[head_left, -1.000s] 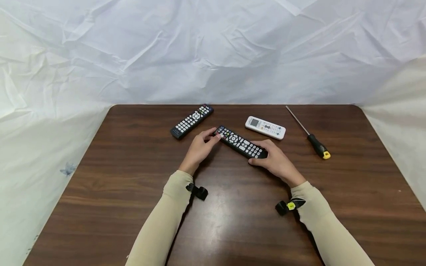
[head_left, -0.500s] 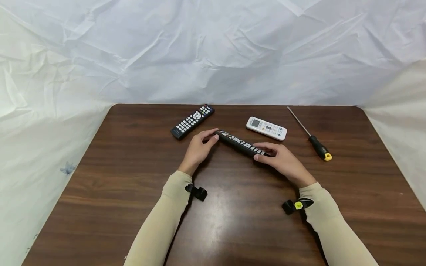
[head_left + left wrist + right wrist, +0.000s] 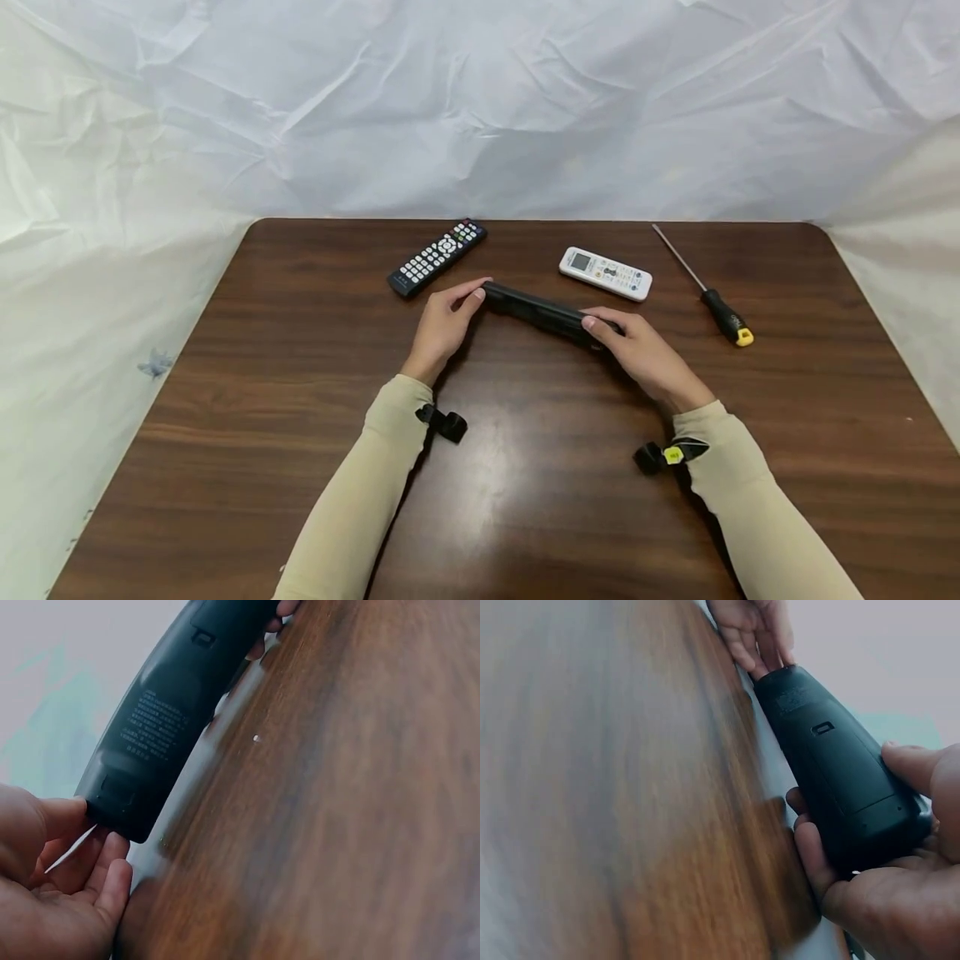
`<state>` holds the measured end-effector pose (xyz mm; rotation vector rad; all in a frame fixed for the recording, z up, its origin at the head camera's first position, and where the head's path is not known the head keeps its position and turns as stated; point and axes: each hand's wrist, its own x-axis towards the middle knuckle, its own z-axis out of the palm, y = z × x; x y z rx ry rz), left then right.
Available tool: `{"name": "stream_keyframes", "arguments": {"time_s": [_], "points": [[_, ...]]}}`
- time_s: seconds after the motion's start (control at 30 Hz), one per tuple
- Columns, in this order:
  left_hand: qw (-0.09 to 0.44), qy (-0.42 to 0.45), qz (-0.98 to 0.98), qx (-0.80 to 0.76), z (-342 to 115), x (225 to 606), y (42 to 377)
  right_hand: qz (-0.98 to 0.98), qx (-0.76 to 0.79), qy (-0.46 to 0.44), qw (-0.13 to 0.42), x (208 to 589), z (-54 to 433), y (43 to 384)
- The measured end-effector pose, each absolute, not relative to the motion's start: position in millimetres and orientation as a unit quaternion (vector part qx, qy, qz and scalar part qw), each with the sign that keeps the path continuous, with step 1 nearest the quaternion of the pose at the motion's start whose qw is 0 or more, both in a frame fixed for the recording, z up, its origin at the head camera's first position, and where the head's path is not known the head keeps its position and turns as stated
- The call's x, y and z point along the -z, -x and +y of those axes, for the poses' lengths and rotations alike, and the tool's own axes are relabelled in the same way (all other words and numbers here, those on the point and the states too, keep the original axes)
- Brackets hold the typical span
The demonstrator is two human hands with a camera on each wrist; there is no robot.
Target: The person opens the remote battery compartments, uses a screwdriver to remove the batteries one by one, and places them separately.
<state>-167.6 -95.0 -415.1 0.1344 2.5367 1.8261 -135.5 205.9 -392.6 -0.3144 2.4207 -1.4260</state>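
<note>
Remote (image 3: pixel 534 309), left grip (image 3: pixel 441 327) and right grip (image 3: pixel 639 350) pinching ends, table edge (image 3: pixel 525 223) beyond, tabletop (image 3: pixel 543 450) nearside

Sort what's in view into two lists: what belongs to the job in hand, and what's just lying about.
In the job:
- held black remote
- left hand, at one end
- right hand, gripping the other

Lying about, apparently:
- second black remote
- white remote
- screwdriver, untouched; its role is unclear

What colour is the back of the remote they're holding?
The remote's back is black with small pale writing, seen best in the left wrist view.
</note>
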Motion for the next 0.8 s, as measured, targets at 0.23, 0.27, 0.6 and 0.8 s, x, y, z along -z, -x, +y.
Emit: {"name": "stream_keyframes", "arguments": {"time_s": [0.23,0.27,0.6,0.8], "points": [[0.049,-0.037,0.817,-0.574,-92,417,158,0.775,0.601,0.048,0.192,402,205,126],[0.054,-0.040,0.815,-0.576,-92,418,157,0.762,0.614,0.044,0.200,403,206,124],[0.097,-0.010,0.724,-0.682,-92,420,151,0.705,0.661,0.058,0.252,406,209,115],[0.087,0.039,0.669,-0.738,-91,418,153,0.686,0.668,0.088,0.274,414,202,115]]}}
